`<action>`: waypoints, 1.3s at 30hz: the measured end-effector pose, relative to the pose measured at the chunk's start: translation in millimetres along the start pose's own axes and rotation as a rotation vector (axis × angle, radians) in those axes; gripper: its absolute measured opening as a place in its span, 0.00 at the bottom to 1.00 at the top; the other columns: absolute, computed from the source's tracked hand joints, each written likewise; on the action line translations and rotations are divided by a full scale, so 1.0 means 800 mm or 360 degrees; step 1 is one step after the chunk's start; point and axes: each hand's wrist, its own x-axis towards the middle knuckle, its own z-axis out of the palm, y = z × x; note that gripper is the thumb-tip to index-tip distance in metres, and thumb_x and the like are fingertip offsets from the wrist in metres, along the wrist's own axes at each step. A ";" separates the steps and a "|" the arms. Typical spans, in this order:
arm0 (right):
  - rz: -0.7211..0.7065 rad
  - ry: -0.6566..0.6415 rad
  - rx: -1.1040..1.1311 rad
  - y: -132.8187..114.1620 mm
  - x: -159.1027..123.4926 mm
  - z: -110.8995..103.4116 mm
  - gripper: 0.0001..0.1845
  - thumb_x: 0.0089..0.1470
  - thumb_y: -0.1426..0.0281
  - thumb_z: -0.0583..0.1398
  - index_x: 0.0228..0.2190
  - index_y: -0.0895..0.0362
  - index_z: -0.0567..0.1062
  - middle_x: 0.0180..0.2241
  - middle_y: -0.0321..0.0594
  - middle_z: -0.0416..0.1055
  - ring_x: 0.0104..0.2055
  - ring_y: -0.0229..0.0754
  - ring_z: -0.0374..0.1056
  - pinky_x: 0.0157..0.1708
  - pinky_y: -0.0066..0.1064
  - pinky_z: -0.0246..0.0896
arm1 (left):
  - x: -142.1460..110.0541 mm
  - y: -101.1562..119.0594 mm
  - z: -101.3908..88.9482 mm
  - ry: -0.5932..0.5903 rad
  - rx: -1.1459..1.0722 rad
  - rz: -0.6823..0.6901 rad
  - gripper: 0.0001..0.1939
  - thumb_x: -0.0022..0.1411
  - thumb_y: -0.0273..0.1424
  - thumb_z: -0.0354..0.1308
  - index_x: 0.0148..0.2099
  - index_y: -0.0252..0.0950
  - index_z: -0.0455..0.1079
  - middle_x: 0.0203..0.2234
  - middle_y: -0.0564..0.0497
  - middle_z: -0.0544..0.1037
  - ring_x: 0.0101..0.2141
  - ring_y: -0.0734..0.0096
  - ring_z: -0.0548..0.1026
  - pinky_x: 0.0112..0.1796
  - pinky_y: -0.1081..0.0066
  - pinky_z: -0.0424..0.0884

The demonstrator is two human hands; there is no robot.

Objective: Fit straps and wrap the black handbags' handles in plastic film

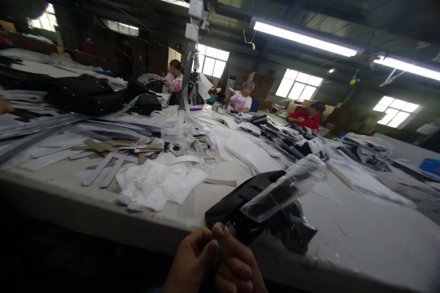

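Note:
At the table's near edge, my left hand (192, 256) and my right hand (239, 263) meet, fingers closed in a pinch. What lies between the fingertips is small and mostly covered; a bit of something clear and shiny shows just above them. Right beyond my hands, a black bag (245, 192) lies on the tabletop, close to the edge. Across the bag rests a clear plastic sleeve (287, 187) with something dark inside. Dark glossy parts with a metal fitting (297, 236) hang at the bag's near right end.
Crumpled white paper (154, 183), cardboard strips (103, 146) and a brown strip (221, 182) lie on the white table (371, 233). Black bags (85, 94) are piled at left. A post (187, 66) with sockets rises mid-table. Several people work across it, one in red (305, 118).

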 end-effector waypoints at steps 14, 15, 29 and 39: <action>-0.1254 0.1334 -0.1257 -0.043 -0.077 0.004 0.26 0.49 0.46 0.65 0.35 0.57 0.78 0.18 0.35 0.74 0.20 0.36 0.69 0.23 0.22 0.67 | -0.004 0.033 0.008 0.0232 0.0627 0.0066 0.21 0.55 0.50 0.63 0.28 0.35 0.73 0.21 0.54 0.72 0.26 0.70 0.69 0.28 0.75 0.64; -0.1457 0.1354 -0.1133 -0.067 -0.085 0.014 0.26 0.50 0.48 0.65 0.42 0.55 0.77 0.29 0.38 0.80 0.32 0.41 0.75 0.34 0.26 0.72 | -0.004 0.031 0.008 0.0244 0.0630 0.0054 0.22 0.54 0.51 0.62 0.28 0.36 0.73 0.21 0.55 0.71 0.24 0.72 0.67 0.26 0.76 0.62; -0.0892 0.0720 -0.1583 -0.297 -0.023 0.239 0.25 0.60 0.54 0.59 0.27 0.65 0.78 0.15 0.27 0.60 0.11 0.23 0.44 0.11 0.17 0.46 | 0.011 0.080 -0.007 0.0402 0.0993 0.0537 0.20 0.61 0.48 0.56 0.49 0.44 0.76 0.47 0.47 0.80 0.46 0.55 0.77 0.46 0.64 0.72; -0.1003 0.1085 -0.2663 -0.351 -0.024 0.273 0.30 0.54 0.59 0.54 0.24 0.76 0.79 0.19 0.36 0.71 0.22 0.29 0.67 0.22 0.27 0.54 | 0.070 0.115 -0.028 0.0543 0.1453 0.1049 0.27 0.65 0.40 0.54 0.64 0.40 0.61 0.62 0.43 0.68 0.62 0.53 0.63 0.60 0.52 0.60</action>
